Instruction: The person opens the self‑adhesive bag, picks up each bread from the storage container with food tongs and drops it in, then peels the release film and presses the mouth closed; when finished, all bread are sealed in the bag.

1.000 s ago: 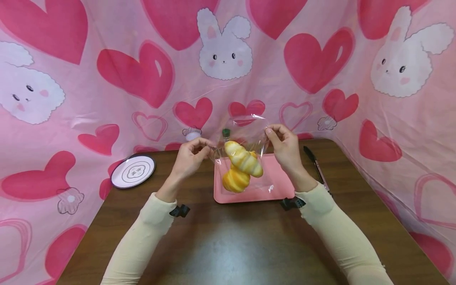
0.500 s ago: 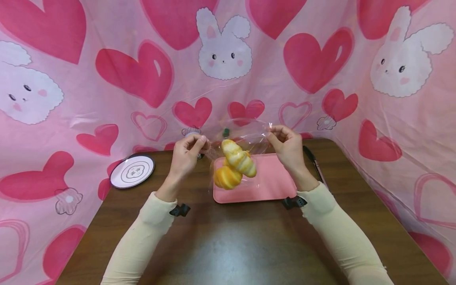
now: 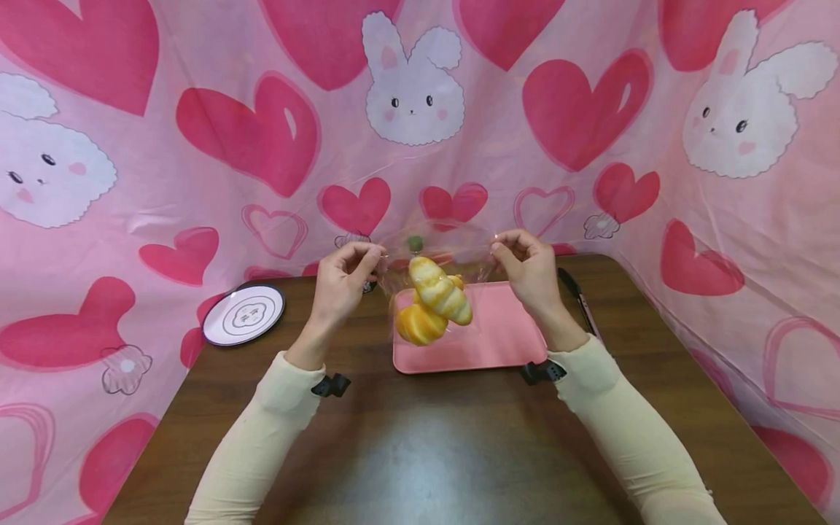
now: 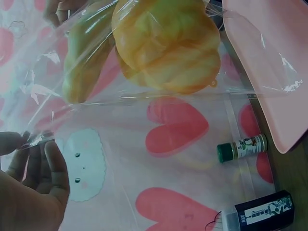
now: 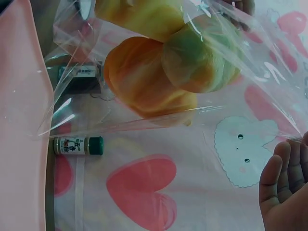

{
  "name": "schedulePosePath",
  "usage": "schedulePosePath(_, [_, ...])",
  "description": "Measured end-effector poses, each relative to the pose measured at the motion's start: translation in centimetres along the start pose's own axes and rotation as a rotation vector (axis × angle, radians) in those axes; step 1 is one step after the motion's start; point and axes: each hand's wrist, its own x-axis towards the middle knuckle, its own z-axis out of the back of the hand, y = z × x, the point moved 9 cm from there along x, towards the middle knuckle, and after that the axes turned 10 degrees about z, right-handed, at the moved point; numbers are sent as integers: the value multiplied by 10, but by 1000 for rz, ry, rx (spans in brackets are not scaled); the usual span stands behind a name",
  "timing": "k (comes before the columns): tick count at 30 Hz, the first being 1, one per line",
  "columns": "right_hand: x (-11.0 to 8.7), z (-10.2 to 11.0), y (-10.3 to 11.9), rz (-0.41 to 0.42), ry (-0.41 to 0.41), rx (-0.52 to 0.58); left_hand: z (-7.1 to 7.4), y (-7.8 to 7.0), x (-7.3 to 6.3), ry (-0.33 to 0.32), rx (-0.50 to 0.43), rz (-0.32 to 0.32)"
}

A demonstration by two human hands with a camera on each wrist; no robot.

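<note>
A clear plastic bag (image 3: 482, 271) hangs between my two hands above the pink tray (image 3: 505, 328). Inside it lie a pale croissant-shaped bread (image 3: 441, 292) and a rounder golden bread (image 3: 420, 325); the pale one overlaps the other. My left hand (image 3: 341, 283) pinches the bag's left upper corner between thumb and fingers. At the opposite upper corner my right hand (image 3: 530, 270) pinches the film the same way. Both wrist views show the breads in the bag from the side, with the left hand (image 4: 36, 178) and the right hand (image 5: 286, 180) each at a corner.
A white plate (image 3: 244, 315) with a dark rim stands at the table's left. Black-tipped tongs (image 3: 580, 302) lie right of the tray. Behind the bag are a green-capped bottle (image 4: 243, 147) and a black-and-white container (image 4: 262, 212). A patterned cloth (image 3: 413, 168) surrounds the table.
My left hand has moved slightly left and up, and the bag is stretched wider. The breads have shifted a little left. My right hand is nearly still.
</note>
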Motion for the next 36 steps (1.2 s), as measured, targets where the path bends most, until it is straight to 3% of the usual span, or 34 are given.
schedulePosePath(6, [0,2,-2,-6,4,-17,5,-5,-1,-55,-29,-50])
schedulePosePath(15, [-1,-1,-1,22,43,-12,3,-11,-2,-52,-62,-92])
schedulePosePath(26, [-1,0,-3,11,46,42,7,-10,-1,-65,-66,-39])
schedulePosePath(36, [-2,1,-7,-59,94,36,13,-11,0,-85,-74,-66])
